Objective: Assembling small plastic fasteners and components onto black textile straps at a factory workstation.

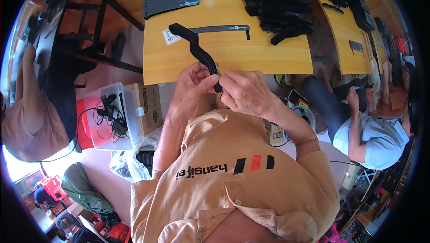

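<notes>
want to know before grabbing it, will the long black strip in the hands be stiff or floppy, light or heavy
The black strip is probably bendy, since it curves in an S shape. It is likely light: the left hand pinches it between thumb and fingers. Its dull surface suggests it may not be very slippery.

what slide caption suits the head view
Left hand holding a narrow black item, right hand at its lower end.

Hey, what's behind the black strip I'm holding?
Behind the black strip, the yellow table shows, with a white label peeking out by the strip's far end. Part of that label and some tabletop are covered, so what's there can't be seen.
</notes>
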Available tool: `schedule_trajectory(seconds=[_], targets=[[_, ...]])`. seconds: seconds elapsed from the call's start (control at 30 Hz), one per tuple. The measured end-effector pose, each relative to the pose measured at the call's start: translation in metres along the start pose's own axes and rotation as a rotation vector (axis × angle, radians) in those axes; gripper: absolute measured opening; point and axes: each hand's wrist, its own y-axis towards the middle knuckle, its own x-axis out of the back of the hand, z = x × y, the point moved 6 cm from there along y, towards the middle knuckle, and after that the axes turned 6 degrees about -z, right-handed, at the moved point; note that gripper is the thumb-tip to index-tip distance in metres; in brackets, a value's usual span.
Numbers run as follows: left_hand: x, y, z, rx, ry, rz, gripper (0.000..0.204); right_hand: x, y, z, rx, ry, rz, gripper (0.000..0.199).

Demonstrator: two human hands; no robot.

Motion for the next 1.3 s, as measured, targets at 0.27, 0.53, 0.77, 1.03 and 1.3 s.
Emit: schedule_trajectory(seconds=[0.27,0.53,0.77,1.03,1.3], targets=[[-0.009,-0.008,-0.002,0.148,-0.235,0.184,0.038,-0.015,-0.004,-0.022,-0.407,0.928,0.272,0.006],[0.000,-0.006,-0.001,0.054,-0.122,0.022,0.036,-0.009,-0.002,0.002,-0.044,0.056,-0.026,0.011],[0.001,-0.011,-0.008,0.083,0.122,-0.007,0.024,-0.010,0.000,0.000,-0.036,0.204,-0.032,0.008],[0.011,-0.038,-0.025,0.208,0.215,0.260,0.032,-0.024,0.014,0.014,-0.130,0.813,0.070,0.007],[0.016,-0.052,-0.013,0.186,0.106,0.224,0.034,-0.039,0.011,0.008,-0.375,1.209,0.281,0.016]])
